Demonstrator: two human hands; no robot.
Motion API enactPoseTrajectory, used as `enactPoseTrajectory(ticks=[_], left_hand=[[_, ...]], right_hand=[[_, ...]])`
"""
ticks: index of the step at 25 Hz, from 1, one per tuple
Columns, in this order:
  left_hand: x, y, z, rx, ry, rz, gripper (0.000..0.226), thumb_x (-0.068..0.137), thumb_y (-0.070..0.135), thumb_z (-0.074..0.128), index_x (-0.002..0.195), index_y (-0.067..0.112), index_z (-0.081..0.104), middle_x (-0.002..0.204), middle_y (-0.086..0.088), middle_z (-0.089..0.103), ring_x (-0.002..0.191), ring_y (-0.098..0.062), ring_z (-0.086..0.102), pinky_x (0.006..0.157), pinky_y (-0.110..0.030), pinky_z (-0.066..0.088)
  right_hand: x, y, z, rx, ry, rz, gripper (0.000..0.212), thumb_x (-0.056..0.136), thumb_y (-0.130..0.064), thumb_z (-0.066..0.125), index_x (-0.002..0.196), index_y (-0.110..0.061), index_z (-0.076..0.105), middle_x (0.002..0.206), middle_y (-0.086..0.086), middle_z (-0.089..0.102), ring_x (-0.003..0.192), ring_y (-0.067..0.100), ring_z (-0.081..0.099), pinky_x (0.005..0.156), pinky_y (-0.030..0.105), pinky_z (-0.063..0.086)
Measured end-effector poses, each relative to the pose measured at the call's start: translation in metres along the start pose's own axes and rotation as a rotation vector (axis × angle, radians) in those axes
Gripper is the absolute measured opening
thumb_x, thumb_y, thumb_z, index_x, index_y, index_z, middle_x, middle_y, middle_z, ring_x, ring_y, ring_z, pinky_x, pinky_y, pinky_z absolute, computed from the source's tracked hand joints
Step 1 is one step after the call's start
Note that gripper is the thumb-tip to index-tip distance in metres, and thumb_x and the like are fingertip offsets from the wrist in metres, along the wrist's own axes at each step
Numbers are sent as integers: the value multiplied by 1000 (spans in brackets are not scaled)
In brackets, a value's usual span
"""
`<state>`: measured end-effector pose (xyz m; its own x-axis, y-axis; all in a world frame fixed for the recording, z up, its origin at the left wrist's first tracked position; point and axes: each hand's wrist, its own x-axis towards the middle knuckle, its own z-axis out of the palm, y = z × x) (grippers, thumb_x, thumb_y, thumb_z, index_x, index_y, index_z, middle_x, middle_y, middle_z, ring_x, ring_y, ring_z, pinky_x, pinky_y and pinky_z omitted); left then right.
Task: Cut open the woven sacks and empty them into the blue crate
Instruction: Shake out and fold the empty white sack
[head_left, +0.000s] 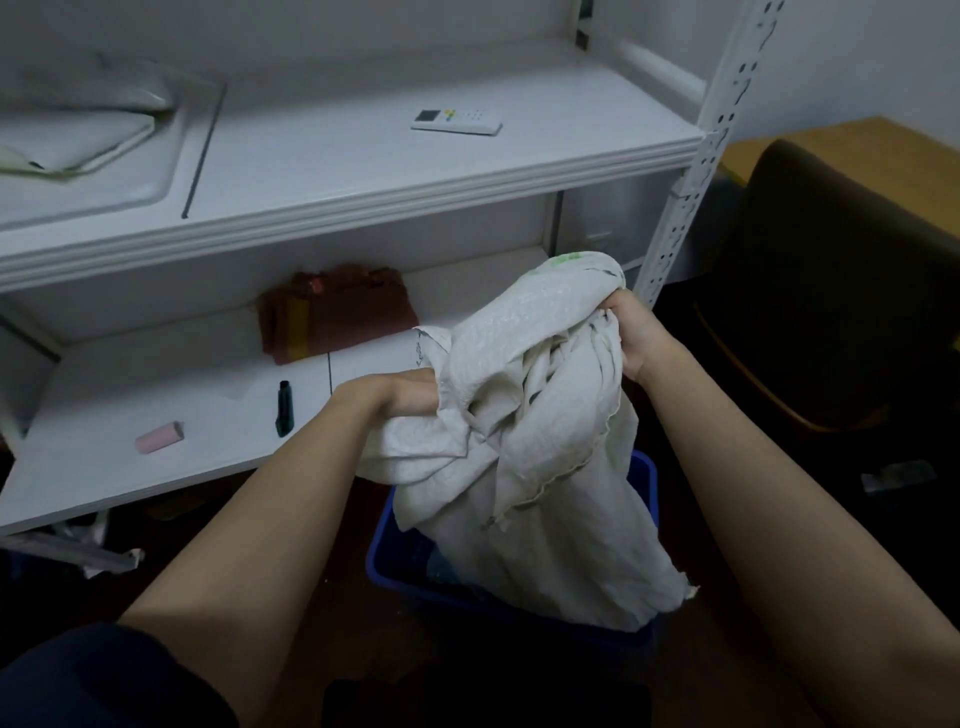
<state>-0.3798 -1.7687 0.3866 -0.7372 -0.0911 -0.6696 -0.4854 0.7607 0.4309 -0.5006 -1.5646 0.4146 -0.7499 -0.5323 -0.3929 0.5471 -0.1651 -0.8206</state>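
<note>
sack (530, 415): white woven, crumpled, held up mid-frame; lower end hangs down into the crate.
crate (384, 561): blue, on the floor at 6 o'clock from the hands; sack covers most of it, contents unclear.
left hand (400, 397): at the sack's 9 o'clock edge, fingers curled into a fold and gripping it; fingertips hidden by fabric.
right hand (631, 332): at the sack's 1 o'clock, fingers (618, 307) clenched on the bunched top.
lower shelf (156, 384): dark pen-like tool (284, 408) just at 9 o'clock of the left hand; pink roll (159, 437) further out at 9; folded red cloth (337, 312) at 11.
upper shelf (337, 166): remote (457, 120) at 12 o'clock.
chair (831, 291): dark, at 3 o'clock of the right hand.
</note>
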Motion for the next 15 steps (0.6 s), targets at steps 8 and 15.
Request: enactPoseTrajectory(ticks=[8,15], left_hand=[[-12,54,-40,-106,135,176,35,80,44,54,105,20,61,107,4,62,97,-13,57,79,-27,41],[8,17,-11,-108,244,233,91,57,69,58,131,17,43,125,0,53,113,-16,51,99,-37,41]], right_hand=[[-5,-41,-17,166,19,-196,42,84,-11,50,124,0,55,119,20,59,113,32,57,98,39,48],[0,-25,-45,33,209,-169,41,87,-7,48,127,1,56,124,24,60,111,35,61,92,43,53]])
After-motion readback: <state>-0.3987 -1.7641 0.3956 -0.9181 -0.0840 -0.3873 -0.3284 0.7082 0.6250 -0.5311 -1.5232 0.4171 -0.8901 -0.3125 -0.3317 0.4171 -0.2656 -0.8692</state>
